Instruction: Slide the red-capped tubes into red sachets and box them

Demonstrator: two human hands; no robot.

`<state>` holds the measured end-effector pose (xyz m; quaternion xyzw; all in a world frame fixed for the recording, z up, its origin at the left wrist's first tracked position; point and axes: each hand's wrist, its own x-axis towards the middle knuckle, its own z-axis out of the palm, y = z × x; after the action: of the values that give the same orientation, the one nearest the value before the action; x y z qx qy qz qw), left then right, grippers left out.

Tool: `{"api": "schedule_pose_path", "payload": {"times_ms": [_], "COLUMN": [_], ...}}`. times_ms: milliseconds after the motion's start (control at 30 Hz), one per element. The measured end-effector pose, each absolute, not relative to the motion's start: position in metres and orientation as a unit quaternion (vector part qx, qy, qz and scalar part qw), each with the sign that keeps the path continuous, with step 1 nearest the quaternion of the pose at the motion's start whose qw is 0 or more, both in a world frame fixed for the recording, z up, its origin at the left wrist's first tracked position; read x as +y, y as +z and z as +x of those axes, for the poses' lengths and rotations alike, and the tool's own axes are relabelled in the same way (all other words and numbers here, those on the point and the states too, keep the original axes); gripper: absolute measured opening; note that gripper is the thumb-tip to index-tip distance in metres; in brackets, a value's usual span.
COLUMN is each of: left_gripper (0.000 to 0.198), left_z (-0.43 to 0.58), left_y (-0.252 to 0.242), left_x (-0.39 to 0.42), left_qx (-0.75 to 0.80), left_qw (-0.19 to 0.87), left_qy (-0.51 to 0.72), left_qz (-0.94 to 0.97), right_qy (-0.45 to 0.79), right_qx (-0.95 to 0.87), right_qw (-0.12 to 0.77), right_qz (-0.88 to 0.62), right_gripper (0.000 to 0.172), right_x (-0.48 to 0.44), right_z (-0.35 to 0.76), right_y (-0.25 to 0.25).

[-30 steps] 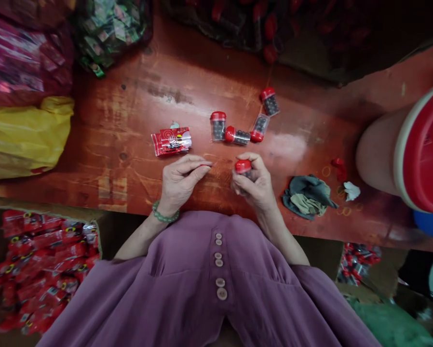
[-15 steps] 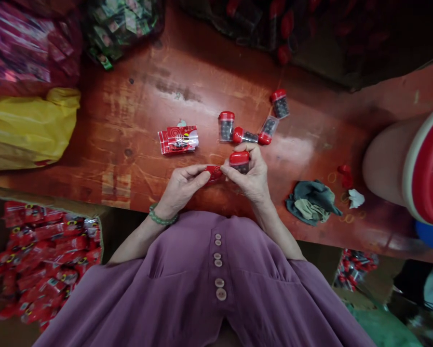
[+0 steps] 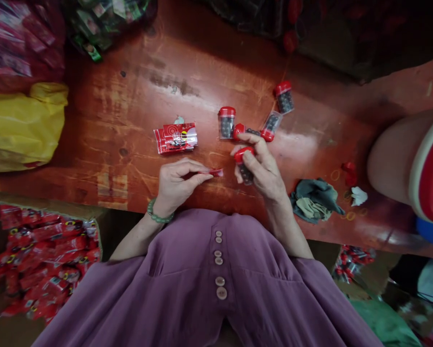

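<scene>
Between the thumb and fingers of my left hand [image 3: 178, 183] is a small red printed sleeve [image 3: 216, 172], seen nearly edge-on. My right hand [image 3: 265, 171] grips a clear bottle [image 3: 244, 166] with a red cap and dark balls inside; it is tilted and partly covered by the fingers. The sleeve and the bottle are apart. Just beyond my right hand lie more such bottles: one [image 3: 227, 123] on the left, one [image 3: 252, 131] partly behind my fingers, one [image 3: 272, 124] slanted, and one [image 3: 284, 97] farthest away. A stack of flat red sleeves [image 3: 176, 137] rests beyond my left hand.
A box of red packets [image 3: 50, 255] stands below the table edge at left. Yellow [image 3: 21, 127] and pink [image 3: 24, 48] bags lie at far left. Crumpled grey cloth [image 3: 316, 200] and a large red-lidded tub [image 3: 400, 154] are on the right. A dark open box [image 3: 332, 58] stands at the back.
My hands have moved apart. The right has turned the bottle to a tilt and let go of the red sleeve's edge; the left keeps the sleeve, now seen edge-on.
</scene>
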<state>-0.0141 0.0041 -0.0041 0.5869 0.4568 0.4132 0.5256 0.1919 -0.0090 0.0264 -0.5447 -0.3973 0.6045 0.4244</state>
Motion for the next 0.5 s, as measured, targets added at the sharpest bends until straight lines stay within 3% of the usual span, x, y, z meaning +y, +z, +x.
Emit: {"api": "schedule_pose_path", "payload": {"times_ms": [233, 367, 500], "left_gripper": [0.008, 0.006, 0.01], "left_z": [-0.013, -0.015, -0.018], "left_y": [-0.011, -0.015, -0.015], "left_x": [0.01, 0.012, 0.012], "left_qx": [0.403, 0.387, 0.352], "left_qw": [0.347, 0.308, 0.281], "left_qy": [0.463, 0.447, 0.451], "left_qz": [0.709, 0.745, 0.771], "right_qy": [0.684, 0.718, 0.742], "right_qx": [-0.308, -0.315, -0.295], "right_qw": [0.415, 0.37, 0.358], "right_qz": [-0.514, -0.498, -0.483], "right_gripper": [0.025, 0.028, 0.045], "right_x": [-0.019, -0.021, -0.019], "right_z": [0.196, 0.191, 0.189], "right_y": [0.04, 0.045, 0.044]}}
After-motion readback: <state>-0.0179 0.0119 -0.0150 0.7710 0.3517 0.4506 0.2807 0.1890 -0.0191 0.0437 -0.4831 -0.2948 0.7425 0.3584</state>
